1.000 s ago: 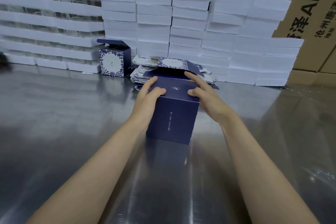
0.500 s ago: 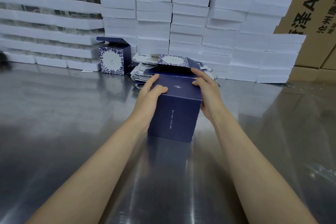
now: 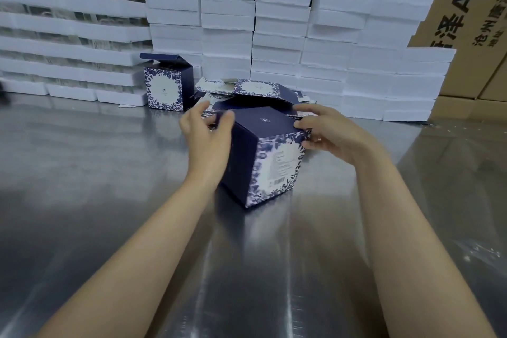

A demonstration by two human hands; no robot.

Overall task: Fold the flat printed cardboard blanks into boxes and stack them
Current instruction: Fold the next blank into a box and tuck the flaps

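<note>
A folded navy box (image 3: 260, 156) with a blue floral side panel stands on the steel table (image 3: 109, 200), turned corner-on to me. My left hand (image 3: 205, 143) grips its left upper edge with curled fingers. My right hand (image 3: 329, 134) pinches the top right corner, thumb on the lid. Behind the box lies a pile of flat printed blanks (image 3: 247, 90). A finished box (image 3: 167, 88) with its top flap up stands at the back left.
White foam trays (image 3: 301, 35) are stacked in a wall across the back of the table. Brown cartons (image 3: 466, 22) with printed letters stand behind and to the right.
The box has been rotated, so the floral panel now faces me at the right. Both hands shifted round its top edges with it.
</note>
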